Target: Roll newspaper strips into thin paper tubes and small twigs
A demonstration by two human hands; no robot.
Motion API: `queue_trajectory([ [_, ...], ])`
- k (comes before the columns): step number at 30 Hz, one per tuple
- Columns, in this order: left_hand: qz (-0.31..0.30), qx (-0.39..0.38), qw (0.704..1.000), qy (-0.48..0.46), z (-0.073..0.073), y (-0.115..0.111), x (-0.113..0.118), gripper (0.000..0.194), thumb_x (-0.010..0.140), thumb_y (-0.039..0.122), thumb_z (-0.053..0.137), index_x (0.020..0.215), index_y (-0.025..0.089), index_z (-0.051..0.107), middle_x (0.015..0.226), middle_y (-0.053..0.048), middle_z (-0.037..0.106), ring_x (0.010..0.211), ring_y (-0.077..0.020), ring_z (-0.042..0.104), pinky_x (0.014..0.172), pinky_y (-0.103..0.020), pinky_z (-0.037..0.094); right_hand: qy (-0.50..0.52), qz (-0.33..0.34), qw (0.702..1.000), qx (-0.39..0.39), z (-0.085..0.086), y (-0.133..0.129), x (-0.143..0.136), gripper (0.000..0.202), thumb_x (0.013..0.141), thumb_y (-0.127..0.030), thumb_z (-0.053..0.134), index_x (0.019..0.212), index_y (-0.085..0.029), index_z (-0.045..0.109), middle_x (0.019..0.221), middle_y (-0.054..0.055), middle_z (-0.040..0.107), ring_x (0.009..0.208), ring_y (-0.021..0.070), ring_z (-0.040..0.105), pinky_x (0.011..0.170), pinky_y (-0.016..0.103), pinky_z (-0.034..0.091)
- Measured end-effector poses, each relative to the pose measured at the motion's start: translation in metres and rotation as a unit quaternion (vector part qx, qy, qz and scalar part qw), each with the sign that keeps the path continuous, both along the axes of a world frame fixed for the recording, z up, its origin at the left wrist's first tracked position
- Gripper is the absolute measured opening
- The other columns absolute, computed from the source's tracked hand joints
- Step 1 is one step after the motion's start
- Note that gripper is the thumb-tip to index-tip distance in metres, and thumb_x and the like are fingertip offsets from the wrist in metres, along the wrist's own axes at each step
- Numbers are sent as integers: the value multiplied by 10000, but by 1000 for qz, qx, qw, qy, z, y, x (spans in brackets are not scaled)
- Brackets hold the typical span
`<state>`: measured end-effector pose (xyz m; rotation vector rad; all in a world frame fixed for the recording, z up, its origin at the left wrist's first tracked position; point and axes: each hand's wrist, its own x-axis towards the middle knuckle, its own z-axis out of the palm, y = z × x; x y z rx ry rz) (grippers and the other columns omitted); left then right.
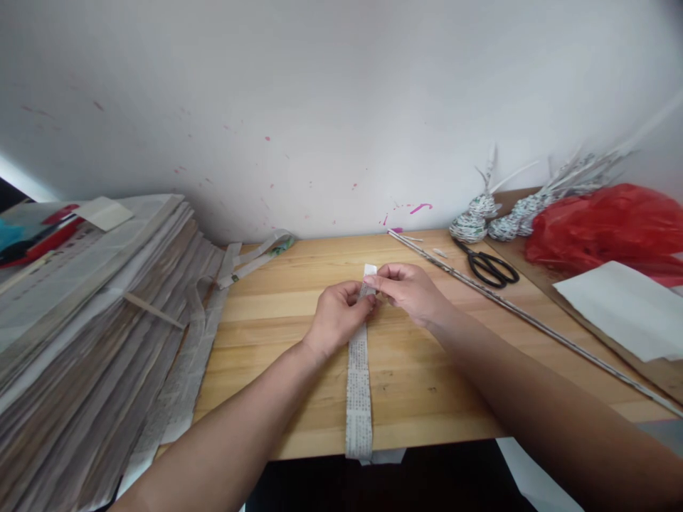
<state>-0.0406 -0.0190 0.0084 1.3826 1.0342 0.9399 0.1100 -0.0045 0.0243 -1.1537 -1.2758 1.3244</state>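
Note:
A long printed newspaper strip [358, 391] runs from between my hands down to the table's front edge and slightly over it. My left hand [341, 313] pinches the strip near its far end, thumb and fingers closed. Just beyond, my right hand [408, 288] grips the same end between thumb and forefinger. The strip's pale tip sticks up past my fingertips. Whether the paper is folded there is hidden by my fingers.
Stacked newspapers [80, 341] fill the left side, with loose paper strips [200, 341] alongside. To the right lie a thin rolled paper rod [512, 309], black scissors [488, 267], woven paper gourds [469, 224], a red plastic bag [608, 227] and a white sheet [627, 309].

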Motion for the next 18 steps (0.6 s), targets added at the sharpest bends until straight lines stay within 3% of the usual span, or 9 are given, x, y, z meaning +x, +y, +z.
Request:
queue_trajectory([
  [5, 12, 9, 1000, 15, 2, -2, -1, 217, 736, 327, 660, 864, 153, 680, 720, -38, 672, 630, -130, 588, 561, -225, 436, 15, 8, 1000, -1, -1, -1, -3, 334, 643, -406, 778, 607, -159, 555, 519, -58, 498, 459, 55, 398, 456, 221, 310],
  [11, 9, 2, 1000, -6, 3, -2, 1, 263, 738, 406, 671, 796, 149, 665, 661, -28, 634, 598, -123, 559, 540, -231, 421, 30, 28, 999, -20, 1, -4, -5, 355, 635, -411, 788, 626, -176, 523, 511, -56, 532, 440, 70, 453, 422, 213, 323],
  [18, -4, -58, 997, -60, 4, 0, 1, 279, 755, 399, 663, 738, 123, 628, 668, -32, 604, 579, -98, 516, 550, -232, 417, -1, 103, 995, 3, 6, -2, 4, 240, 718, -382, 726, 781, -156, 674, 625, -13, 619, 511, 83, 514, 457, 220, 362],
])
